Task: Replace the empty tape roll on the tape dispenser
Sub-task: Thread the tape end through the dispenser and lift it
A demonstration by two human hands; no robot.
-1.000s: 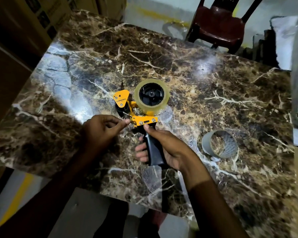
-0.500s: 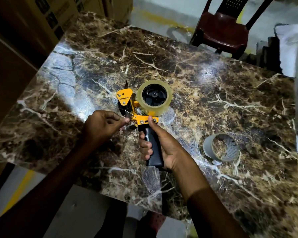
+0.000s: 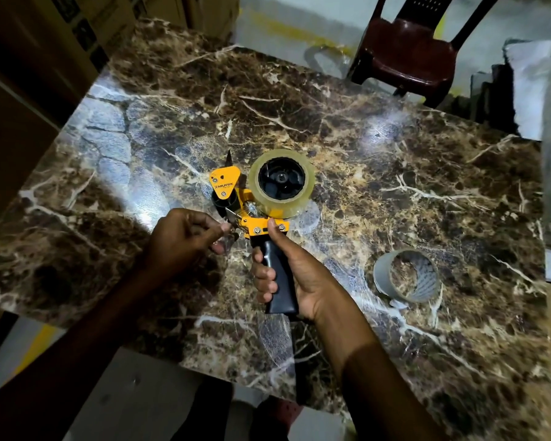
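Observation:
A yellow tape dispenser (image 3: 257,224) with a black handle lies over the marble table (image 3: 395,173). A full roll of clear tape (image 3: 282,184) sits on its black hub. My right hand (image 3: 295,268) grips the handle, thumb pressed on the yellow plate. My left hand (image 3: 185,238) pinches something small at the dispenser's front by the black roller; it looks like the tape's free end, but I cannot tell for sure. The empty grey cardboard core (image 3: 406,276) lies on its side on the table to the right.
A dark red plastic chair (image 3: 411,55) stands beyond the table's far edge. Cardboard boxes (image 3: 86,23) are stacked at the upper left. White wrapped items (image 3: 535,87) sit at the right edge. The table's near edge runs just below my forearms.
My left hand's fingers have closed tighter at the dispenser's front. The right hand keeps its hold on the handle; the dispenser has barely moved.

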